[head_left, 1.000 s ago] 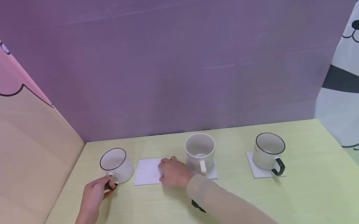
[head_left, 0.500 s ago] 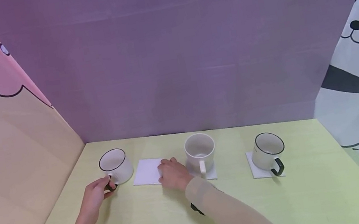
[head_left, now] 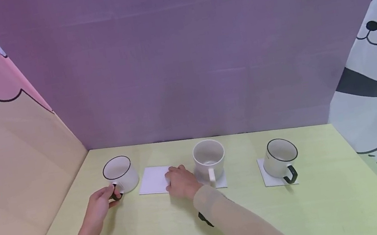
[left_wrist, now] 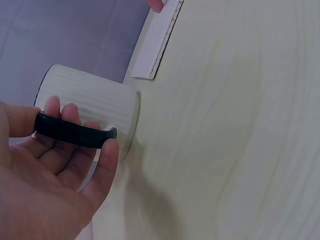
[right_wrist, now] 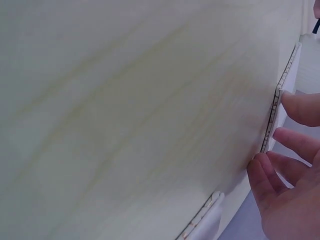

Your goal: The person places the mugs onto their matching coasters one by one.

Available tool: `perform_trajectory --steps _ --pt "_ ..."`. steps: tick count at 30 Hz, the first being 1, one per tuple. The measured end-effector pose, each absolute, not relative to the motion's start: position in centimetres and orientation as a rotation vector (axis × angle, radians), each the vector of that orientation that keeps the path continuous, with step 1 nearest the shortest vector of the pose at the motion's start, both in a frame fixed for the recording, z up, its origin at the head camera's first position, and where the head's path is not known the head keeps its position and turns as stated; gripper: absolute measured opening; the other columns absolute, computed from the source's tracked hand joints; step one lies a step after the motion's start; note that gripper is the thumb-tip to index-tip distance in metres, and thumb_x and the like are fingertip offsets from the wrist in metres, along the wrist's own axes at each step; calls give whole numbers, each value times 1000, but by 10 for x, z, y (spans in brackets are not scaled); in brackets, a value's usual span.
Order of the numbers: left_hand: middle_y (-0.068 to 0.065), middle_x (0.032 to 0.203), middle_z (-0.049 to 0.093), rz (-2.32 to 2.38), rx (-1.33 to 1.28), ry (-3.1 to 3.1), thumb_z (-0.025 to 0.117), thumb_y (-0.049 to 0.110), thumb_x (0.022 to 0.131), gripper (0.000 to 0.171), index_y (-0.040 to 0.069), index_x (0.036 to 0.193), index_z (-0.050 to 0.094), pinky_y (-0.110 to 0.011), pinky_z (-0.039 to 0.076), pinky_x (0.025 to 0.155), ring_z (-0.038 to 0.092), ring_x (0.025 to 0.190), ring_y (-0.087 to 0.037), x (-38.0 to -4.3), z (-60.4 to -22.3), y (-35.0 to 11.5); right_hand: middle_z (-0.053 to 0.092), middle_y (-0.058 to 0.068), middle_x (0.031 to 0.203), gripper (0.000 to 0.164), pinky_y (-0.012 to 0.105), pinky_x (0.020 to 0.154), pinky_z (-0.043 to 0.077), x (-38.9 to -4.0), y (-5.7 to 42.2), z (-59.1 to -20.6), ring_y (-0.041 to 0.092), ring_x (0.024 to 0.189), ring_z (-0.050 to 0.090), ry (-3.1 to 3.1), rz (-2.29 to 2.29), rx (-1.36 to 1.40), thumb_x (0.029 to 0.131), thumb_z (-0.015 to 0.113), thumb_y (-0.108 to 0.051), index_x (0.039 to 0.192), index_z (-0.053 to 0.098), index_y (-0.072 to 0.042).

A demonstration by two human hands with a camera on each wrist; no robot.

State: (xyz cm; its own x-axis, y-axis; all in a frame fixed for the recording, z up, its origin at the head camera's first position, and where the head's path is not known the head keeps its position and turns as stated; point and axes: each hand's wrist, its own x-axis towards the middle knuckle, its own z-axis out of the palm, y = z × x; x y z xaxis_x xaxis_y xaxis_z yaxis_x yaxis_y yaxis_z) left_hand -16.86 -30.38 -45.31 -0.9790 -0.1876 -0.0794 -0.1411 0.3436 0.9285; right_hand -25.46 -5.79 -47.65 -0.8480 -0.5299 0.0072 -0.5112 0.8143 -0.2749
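At the left of the table, my left hand (head_left: 98, 209) grips the black handle (left_wrist: 75, 131) of a white mug with a dark rim (head_left: 125, 177). The mug stands upright on the bare tabletop. To its right lies a flat white square coaster (head_left: 153, 180). My right hand (head_left: 184, 182) holds a white coaster's edge (right_wrist: 274, 117) between thumb and fingertips; from the head it is mostly hidden under that hand. In the right wrist view another coaster edge (right_wrist: 289, 70) adjoins it, and I cannot tell whether they overlap.
Right of my right hand, an all-white mug (head_left: 209, 157) stands on a coaster (head_left: 222, 180). Farther right, a dark-rimmed mug with a black handle (head_left: 280, 158) sits on its coaster (head_left: 271, 180). A purple backdrop (head_left: 179, 61) rises behind the pale wooden table (head_left: 328, 194).
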Motion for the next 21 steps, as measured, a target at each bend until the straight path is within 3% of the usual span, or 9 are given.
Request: perform_trajectory --steps 9,21 --pt "-13 100 54 -1697 361 -2540 32 30 104 47 -12 109 52 -29 49 83 53 92 -17 -168 -454 -298 56 -4 104 15 30 73 46 -254 -57 -474 21 97 49 2925 -420 -844 87 65 -28 96 66 -17" --pt "-9 92 58 -1712 399 -2415 37 29 103 46 -13 106 54 -28 51 79 53 89 -16 -170 -454 -291 56 -5 118 26 32 82 46 -252 -59 -476 22 106 49 2935 -446 -802 87 62 -26 111 66 -17"
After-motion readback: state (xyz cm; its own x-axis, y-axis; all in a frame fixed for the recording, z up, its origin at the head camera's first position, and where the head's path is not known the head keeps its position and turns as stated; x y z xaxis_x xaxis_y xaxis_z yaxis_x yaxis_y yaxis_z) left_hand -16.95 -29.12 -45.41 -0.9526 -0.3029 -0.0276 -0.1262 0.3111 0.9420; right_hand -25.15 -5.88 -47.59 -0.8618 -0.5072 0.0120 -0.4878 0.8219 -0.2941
